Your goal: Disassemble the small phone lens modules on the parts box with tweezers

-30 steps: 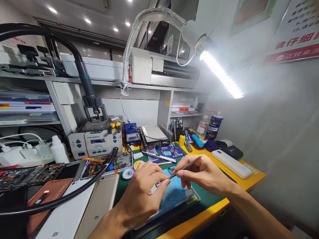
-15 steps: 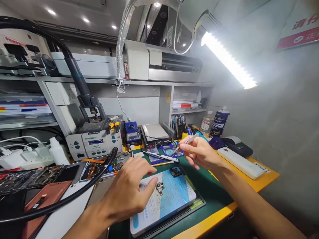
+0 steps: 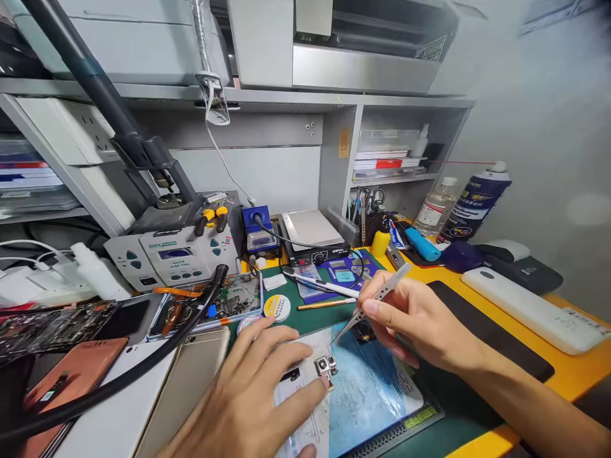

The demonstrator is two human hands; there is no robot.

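Note:
A small phone camera module point(image 3: 324, 364) with two lenses lies on a flat white-and-blue box point(image 3: 367, 407). My left hand point(image 3: 267, 388) is spread open over the box's left side, its thumb tip at the module's lower edge; I cannot tell whether it presses on it. Metal tweezers point(image 3: 382, 292) are gripped in my right hand point(image 3: 415, 318), their tips pointing down just above and right of the module. A dark square part point(image 3: 363, 331) sits behind the tweezers, partly hidden. Near my left fingers is a small black piece point(image 3: 290, 375).
An opened phone point(image 3: 238, 296) with circuit boards and a black hose point(image 3: 143, 362) are on the left. Behind stand a rework station point(image 3: 176, 261) and a hot plate point(image 3: 310, 232). A spray can point(image 3: 477, 203) and bottle point(image 3: 434, 207) stand right. A dark slab point(image 3: 487, 324) lies beside my right forearm.
The view has tipped down and come closer. My right hand has lowered the tweezers from above the mat to near the camera module. My left hand has spread, its thumb nearing the module.

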